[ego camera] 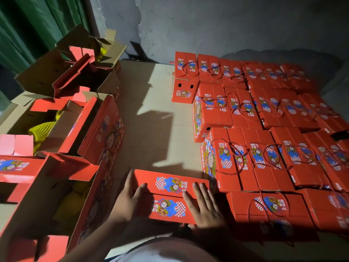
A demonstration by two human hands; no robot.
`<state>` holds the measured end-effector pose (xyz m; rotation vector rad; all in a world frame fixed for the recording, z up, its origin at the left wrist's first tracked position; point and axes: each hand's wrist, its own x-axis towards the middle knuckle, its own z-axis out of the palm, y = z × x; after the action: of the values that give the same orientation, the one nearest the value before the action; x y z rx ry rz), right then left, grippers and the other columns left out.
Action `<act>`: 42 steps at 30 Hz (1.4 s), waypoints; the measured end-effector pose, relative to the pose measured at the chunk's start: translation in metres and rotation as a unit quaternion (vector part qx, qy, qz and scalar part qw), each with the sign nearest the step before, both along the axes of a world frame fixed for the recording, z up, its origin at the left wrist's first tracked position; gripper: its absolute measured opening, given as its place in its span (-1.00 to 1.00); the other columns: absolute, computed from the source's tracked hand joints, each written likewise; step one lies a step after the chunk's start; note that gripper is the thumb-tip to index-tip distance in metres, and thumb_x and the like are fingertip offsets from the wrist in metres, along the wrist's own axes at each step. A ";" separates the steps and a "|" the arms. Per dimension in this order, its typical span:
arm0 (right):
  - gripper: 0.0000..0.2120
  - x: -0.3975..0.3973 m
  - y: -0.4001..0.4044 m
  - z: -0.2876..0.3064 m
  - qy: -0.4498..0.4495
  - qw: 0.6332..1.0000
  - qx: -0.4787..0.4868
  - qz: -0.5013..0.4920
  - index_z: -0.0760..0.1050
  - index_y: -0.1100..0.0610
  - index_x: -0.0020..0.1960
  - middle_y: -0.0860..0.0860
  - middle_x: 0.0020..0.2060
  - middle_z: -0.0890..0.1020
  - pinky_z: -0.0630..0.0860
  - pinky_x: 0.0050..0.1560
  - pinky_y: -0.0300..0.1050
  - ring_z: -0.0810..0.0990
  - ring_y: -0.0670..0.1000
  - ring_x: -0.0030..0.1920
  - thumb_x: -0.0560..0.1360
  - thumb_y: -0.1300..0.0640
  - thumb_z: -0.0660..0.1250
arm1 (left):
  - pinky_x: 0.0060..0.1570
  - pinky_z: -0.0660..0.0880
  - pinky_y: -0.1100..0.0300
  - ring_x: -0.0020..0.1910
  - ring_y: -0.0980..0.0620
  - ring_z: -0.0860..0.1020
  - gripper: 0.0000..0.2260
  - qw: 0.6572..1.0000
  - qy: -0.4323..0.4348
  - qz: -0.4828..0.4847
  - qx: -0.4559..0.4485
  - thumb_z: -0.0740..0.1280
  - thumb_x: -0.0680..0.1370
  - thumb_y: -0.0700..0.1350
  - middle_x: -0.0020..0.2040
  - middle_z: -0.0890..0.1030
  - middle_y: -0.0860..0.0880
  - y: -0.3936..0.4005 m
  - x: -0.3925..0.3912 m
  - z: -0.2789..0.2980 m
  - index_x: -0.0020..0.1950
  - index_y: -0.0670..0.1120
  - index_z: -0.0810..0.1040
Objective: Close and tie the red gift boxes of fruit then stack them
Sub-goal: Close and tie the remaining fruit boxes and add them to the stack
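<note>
Pressing flat on the closed red gift box (171,195), both hands are seen with fingers straight: left hand (130,199) at its left end, right hand (204,205) at its right. Box sits on the worktop (151,103), just beside the tied boxes (264,138). Open boxes (56,138) with yellow-netted fruit (40,129) stand left.

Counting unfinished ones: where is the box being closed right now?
Head view, bottom centre: the box lies under both hands, left and right, beside the tied stack.
</note>
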<state>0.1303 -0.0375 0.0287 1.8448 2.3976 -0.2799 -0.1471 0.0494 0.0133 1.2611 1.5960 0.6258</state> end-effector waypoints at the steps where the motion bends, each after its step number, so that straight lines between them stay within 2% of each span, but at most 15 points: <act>1: 0.03 -0.008 -0.002 -0.001 0.000 1.000 0.006 -0.026 0.27 0.04 0.61 0.24 0.59 0.21 0.18 0.46 0.23 0.22 0.31 0.57 0.28 -0.44 0.41 | 0.05 0.51 0.20 0.10 0.18 0.64 -0.40 0.997 -0.045 0.050 -0.031 0.35 0.44 0.41 0.10 0.68 0.21 -0.001 0.003 -0.001 0.34 0.08 0.50; 3: 0.08 -0.026 0.000 -0.003 0.000 0.998 0.013 -0.057 0.41 0.04 0.54 0.22 0.54 0.33 0.22 0.40 0.26 0.33 0.31 0.52 0.13 -0.40 0.54 | -0.04 0.57 0.15 -0.01 0.08 0.70 -0.57 0.991 -0.080 0.090 -0.057 0.41 0.46 0.30 -0.07 0.73 0.15 0.001 0.006 -0.007 0.09 -0.01 0.59; 6: -0.16 -0.043 0.005 0.002 0.044 0.997 0.059 -0.026 0.37 -0.02 0.56 0.13 0.57 0.33 0.19 0.46 0.30 0.27 0.25 0.57 0.39 -0.39 0.36 | 0.06 0.62 0.05 0.00 0.01 0.71 -0.80 0.986 -0.117 0.089 -0.083 0.43 0.58 0.07 -0.04 0.75 0.08 0.004 0.002 -0.009 0.10 -0.02 0.65; 9: -0.38 -0.046 0.026 0.011 0.106 0.990 0.070 -0.059 0.29 -0.04 0.59 0.04 0.57 0.32 0.20 0.52 0.22 0.27 0.14 0.56 0.60 -0.27 0.18 | -0.10 0.60 0.27 0.01 0.06 0.71 -0.75 0.982 -0.133 0.073 -0.111 0.41 0.59 0.11 -0.02 0.75 0.10 0.002 -0.004 -0.008 0.12 -0.03 0.67; 13: -0.39 -0.035 0.087 0.020 0.115 0.974 -0.056 -0.186 0.30 0.04 0.57 0.16 0.35 0.57 0.35 0.38 0.05 0.50 0.21 0.38 0.64 -0.28 0.15 | 0.16 0.60 0.02 0.04 0.01 0.70 -0.67 0.976 -0.130 0.099 -0.144 0.38 0.58 0.18 0.00 0.75 0.02 -0.003 -0.006 -0.011 0.07 -0.07 0.69; 16: -0.37 -0.026 0.122 0.025 0.115 0.949 -0.181 -0.233 0.41 0.00 0.49 0.10 0.33 0.60 0.43 0.35 0.01 0.55 0.18 0.35 0.58 -0.37 0.21 | -0.12 0.60 0.13 0.05 0.03 0.67 -0.56 0.973 -0.102 0.112 -0.176 0.32 0.54 0.33 0.01 0.72 0.06 -0.010 -0.004 -0.003 0.08 -0.03 0.67; 19: -0.67 -0.031 0.143 0.032 0.300 0.884 -0.236 -0.269 0.58 0.09 0.27 0.07 0.12 0.71 0.58 0.07 -0.18 0.68 -0.10 -0.01 0.54 0.06 0.48 | -0.09 0.61 0.00 0.13 -0.01 0.60 -0.45 0.961 -0.118 0.137 -0.210 0.32 0.49 0.43 0.16 0.65 0.02 -0.023 -0.006 0.002 0.28 0.09 0.56; 22: -0.70 -0.044 0.148 0.045 0.376 0.869 -0.186 -0.262 0.58 0.10 0.19 0.11 -0.15 0.69 0.44 -0.30 -0.22 0.54 -0.08 -0.35 0.49 0.26 0.50 | -0.03 0.62 -0.14 0.13 -0.04 0.57 -0.38 0.932 -0.201 0.171 -0.247 0.36 0.42 0.45 0.20 0.64 0.02 -0.039 -0.010 0.005 0.33 0.09 0.56; 26: -0.72 -0.056 0.145 0.077 0.400 0.856 -0.261 -0.197 0.58 0.02 0.13 -0.06 -0.28 0.69 0.38 -0.39 -0.23 0.46 -0.04 -0.49 0.50 0.31 0.44 | -0.10 0.65 -0.25 0.03 -0.35 0.65 -0.34 0.855 -0.308 0.218 -0.355 0.48 0.34 0.37 0.14 0.60 -0.27 -0.052 -0.012 0.007 0.16 -0.14 0.62; 28: -0.64 -0.061 0.148 0.104 0.394 0.848 -0.321 -0.151 0.62 0.02 0.15 -0.17 -0.37 0.67 0.41 -0.41 -0.23 0.45 -0.05 -0.53 0.43 0.34 0.42 | -0.03 0.63 -0.28 -0.10 -0.36 0.68 -0.34 0.823 -0.368 0.217 -0.373 0.49 0.38 0.30 0.00 0.61 -0.33 -0.048 -0.007 0.011 0.00 -0.34 0.58; 31: -0.62 -0.072 0.166 0.138 0.391 0.864 -0.284 -0.142 0.68 -0.05 0.09 -0.15 -0.34 0.69 0.44 -0.37 -0.21 0.48 -0.09 -0.45 0.34 0.29 0.45 | 0.02 0.57 -0.24 -0.18 -0.30 0.64 -0.51 0.808 -0.414 0.237 -0.345 0.46 0.45 0.17 -0.25 0.53 -0.27 -0.028 0.004 0.024 -0.23 -0.31 0.61; 34: -0.62 -0.074 0.188 0.156 0.385 0.881 -0.217 -0.165 0.69 -0.08 0.07 0.12 -0.08 0.73 0.43 -0.28 -0.20 0.57 -0.08 -0.27 0.37 0.30 0.46 | -0.07 0.59 -0.22 -0.16 -0.24 0.60 -0.68 0.817 -0.420 0.232 -0.320 0.44 0.49 0.06 -0.22 0.51 -0.22 -0.006 0.015 0.043 -0.10 -0.22 0.65; 37: -0.63 -0.073 0.209 0.168 0.386 0.887 -0.192 -0.164 0.70 -0.06 0.06 0.01 -0.11 0.71 0.41 -0.32 -0.29 0.62 -0.15 -0.23 0.39 0.33 0.43 | 0.06 0.56 -0.24 -0.07 -0.20 0.56 -0.68 0.822 -0.424 0.233 -0.301 0.31 0.61 0.10 -0.11 0.49 -0.21 0.023 0.022 0.054 0.10 -0.15 0.59; 39: -0.69 -0.071 0.224 0.178 0.416 0.872 -0.172 -0.192 0.72 0.00 -0.02 0.00 -0.14 0.71 0.37 -0.41 -0.32 0.51 -0.20 -0.42 0.41 0.35 0.39 | 0.09 0.55 -0.21 -0.04 -0.17 0.58 -0.68 0.823 -0.445 0.230 -0.270 0.23 0.64 0.13 -0.14 0.54 -0.16 0.047 0.029 0.058 0.10 -0.11 0.55; 42: -0.75 -0.065 0.256 0.191 0.480 0.831 -0.148 -0.239 0.72 0.10 -0.18 0.08 -0.32 0.66 0.29 -0.47 -0.24 0.40 -0.05 -0.46 0.43 0.36 0.33 | 0.21 0.51 -0.32 0.27 -0.12 0.57 -0.62 0.836 -0.461 0.216 -0.205 0.21 0.66 0.17 0.22 0.65 -0.07 0.081 0.045 0.064 0.30 -0.04 0.57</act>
<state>0.0652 0.2182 0.2201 2.4478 1.9920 -1.9003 -0.1023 0.1304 0.0777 0.1595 1.0644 0.9246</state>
